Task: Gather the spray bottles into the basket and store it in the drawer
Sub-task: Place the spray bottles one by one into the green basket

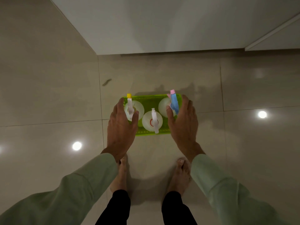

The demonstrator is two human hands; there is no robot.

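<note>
A bright green plastic basket (149, 98) is held over the tiled floor, seen from straight above. Three white spray bottles stand upright in it: one with a yellow nozzle (138, 107) at the left, one with a white trigger (152, 120) in the front middle, one with a blue and pink trigger (173, 101) at the right. My left hand (121, 125) grips the basket's left end, thumb inside the rim. My right hand (183, 122) grips the right end in the same way. Both hands cover the basket's short sides.
White cabinet fronts (162, 26) rise just beyond the basket, with a seam or edge (272, 36) at the upper right. My bare feet (120, 174) stand on glossy beige floor tiles (48, 95), which reflect ceiling lights.
</note>
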